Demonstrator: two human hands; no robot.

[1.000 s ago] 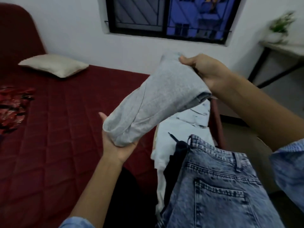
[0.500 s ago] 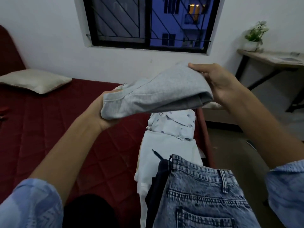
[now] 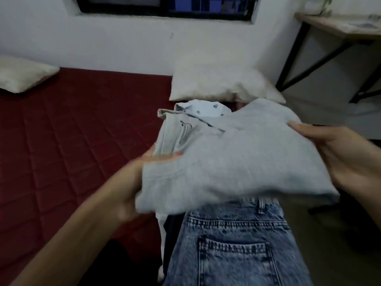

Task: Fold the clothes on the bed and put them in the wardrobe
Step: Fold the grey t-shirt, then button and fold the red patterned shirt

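A folded grey garment (image 3: 231, 162) is held flat in the air between both hands, above a row of folded clothes on the red bed (image 3: 72, 145). My left hand (image 3: 134, 178) grips its left edge, thumb on top and fingers underneath; the hand is blurred. My right hand (image 3: 338, 155) holds the right edge, thumb over the cloth. Under the garment lie folded blue jeans (image 3: 237, 248), and beyond it a pale printed shirt (image 3: 204, 109) shows. A white item and a dark item (image 3: 170, 234) peek out left of the jeans.
A cream pillow (image 3: 222, 87) lies at the bed's far right corner and another pillow (image 3: 22, 76) at the far left. A wooden table with black legs (image 3: 338, 27) stands at the right by the white wall. Floor (image 3: 334, 244) runs along the bed's right side.
The grey garment has come down from a raised, tilted hold to a flat one just over the clothes row. The view has tipped downward, so the window has mostly left the frame.
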